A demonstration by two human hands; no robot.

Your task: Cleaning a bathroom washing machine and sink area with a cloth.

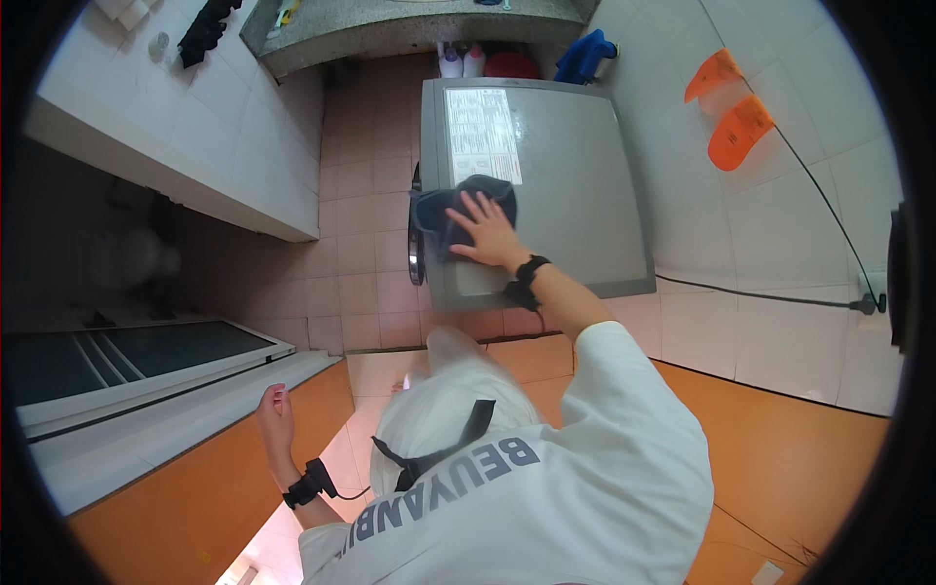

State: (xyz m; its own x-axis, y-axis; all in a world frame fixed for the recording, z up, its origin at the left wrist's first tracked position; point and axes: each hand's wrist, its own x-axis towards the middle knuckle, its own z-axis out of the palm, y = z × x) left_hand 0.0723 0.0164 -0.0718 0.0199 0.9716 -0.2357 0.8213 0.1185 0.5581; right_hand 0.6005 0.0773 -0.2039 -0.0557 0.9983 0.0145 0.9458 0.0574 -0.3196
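A dark blue cloth [433, 212] lies bunched on the grey top of a washing machine [578, 197], near its front edge. Flat across the cloth rests my right hand [486, 234], its fingers spread and not wrapped around it. Part of the cloth is hidden under the palm. My left hand [276, 413] hangs low at my left side, away from the machine. Its fingers are loosely curled, and I see nothing in them. Black bands with small devices circle both wrists. A printed label sheet [482, 135] is stuck to the machine's top beside the cloth.
Beyond the machine are a stone counter [424, 33], plastic bottles [462, 62], a red basin [512, 64] and a hanging blue cloth [585, 57]. Orange insoles [740, 133] hang on a cord at right. A power cable [760, 292] runs to the wall. A sliding-door frame [161, 376] stands left.
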